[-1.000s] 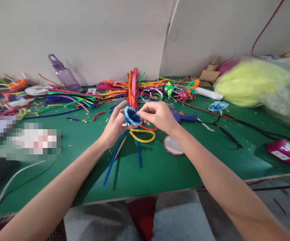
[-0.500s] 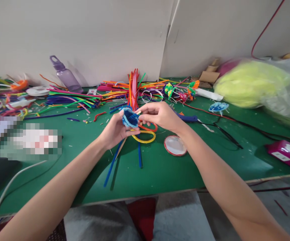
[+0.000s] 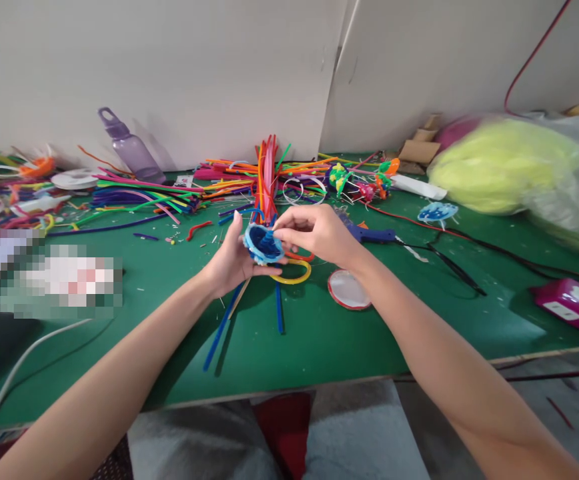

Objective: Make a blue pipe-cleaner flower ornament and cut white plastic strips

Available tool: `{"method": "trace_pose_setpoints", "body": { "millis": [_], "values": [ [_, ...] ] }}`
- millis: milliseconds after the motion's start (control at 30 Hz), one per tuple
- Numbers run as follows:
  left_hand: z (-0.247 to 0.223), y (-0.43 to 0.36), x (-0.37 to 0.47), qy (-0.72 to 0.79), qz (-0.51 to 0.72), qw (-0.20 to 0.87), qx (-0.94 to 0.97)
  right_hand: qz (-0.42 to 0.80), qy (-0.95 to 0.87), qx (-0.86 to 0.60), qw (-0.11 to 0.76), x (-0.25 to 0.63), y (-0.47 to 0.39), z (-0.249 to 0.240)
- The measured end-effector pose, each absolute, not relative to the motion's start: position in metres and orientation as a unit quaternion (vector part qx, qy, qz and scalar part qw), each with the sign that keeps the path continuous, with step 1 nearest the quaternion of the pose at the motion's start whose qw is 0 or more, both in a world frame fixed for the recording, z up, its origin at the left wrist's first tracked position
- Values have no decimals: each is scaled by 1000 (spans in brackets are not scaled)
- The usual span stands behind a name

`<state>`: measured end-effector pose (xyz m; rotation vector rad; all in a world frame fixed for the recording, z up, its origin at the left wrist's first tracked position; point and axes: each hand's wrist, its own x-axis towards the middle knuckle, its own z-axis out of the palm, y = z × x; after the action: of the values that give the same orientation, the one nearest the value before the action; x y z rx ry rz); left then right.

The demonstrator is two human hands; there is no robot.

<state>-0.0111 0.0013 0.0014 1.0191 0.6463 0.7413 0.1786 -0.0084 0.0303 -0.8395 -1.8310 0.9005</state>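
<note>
A small blue cup-shaped piece (image 3: 263, 244) with a lighter blue rim rests in my left hand (image 3: 229, 265), its hollow side facing me. The thumb is raised beside the piece and the fingers lie under it. At the cup's right edge, my right hand (image 3: 314, 233) has thumb and forefinger pinched together; what lies between the fingertips is too small to make out. Blue stems (image 3: 223, 327) lie below my left hand. A yellow loop (image 3: 297, 273) and a partly hidden orange loop are beneath the hands.
Colourful stem bundles (image 3: 268, 173) and a purple bottle (image 3: 137, 155) stand along the back. A round white lid (image 3: 348, 289), a blue-handled tool (image 3: 374, 235) and a blue jellyfish-like piece (image 3: 437, 212) lie rightward, before a yellow bag (image 3: 504, 167).
The blue cup has turned so its opening faces me more fully. My left thumb has lifted off its edge, and the pale stick near my right fingertips no longer shows.
</note>
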Motion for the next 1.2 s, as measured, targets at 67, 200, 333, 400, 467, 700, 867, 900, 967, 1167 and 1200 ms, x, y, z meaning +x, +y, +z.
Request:
{"method": "trace_pose_setpoints", "body": {
  "millis": [67, 200, 333, 400, 467, 700, 867, 900, 967, 1167, 1200],
  "values": [
    [-2, 0, -8, 284, 421, 691, 515, 362, -730, -354, 458, 177, -8, 30],
    [-4, -3, -7, 266, 472, 601, 588, 365, -712, -371, 471, 175, -9, 30],
    [1, -4, -9, 277, 467, 635, 550, 387, -713, -352, 466, 176, -10, 32],
    [3, -4, -10, 276, 433, 681, 522, 412, -716, -337, 452, 178, -10, 34],
    [5, -2, -12, 275, 378, 731, 498, 427, -722, -326, 435, 179, -10, 35],
    [6, 5, -20, 267, 228, 837, 420, 343, -768, -333, 426, 179, -12, 33],
    [4, 8, -21, 280, 220, 846, 396, 330, -764, -342, 436, 179, -12, 32],
    [4, 8, -21, 281, 221, 848, 391, 337, -762, -340, 435, 178, -12, 32],
    [4, 7, -20, 279, 232, 852, 378, 357, -756, -338, 431, 178, -12, 33],
    [7, 4, -16, 276, 269, 854, 351, 428, -730, -332, 417, 175, -12, 35],
    [7, 3, -16, 274, 271, 854, 348, 438, -727, -330, 413, 175, -12, 36]
  ]
}}
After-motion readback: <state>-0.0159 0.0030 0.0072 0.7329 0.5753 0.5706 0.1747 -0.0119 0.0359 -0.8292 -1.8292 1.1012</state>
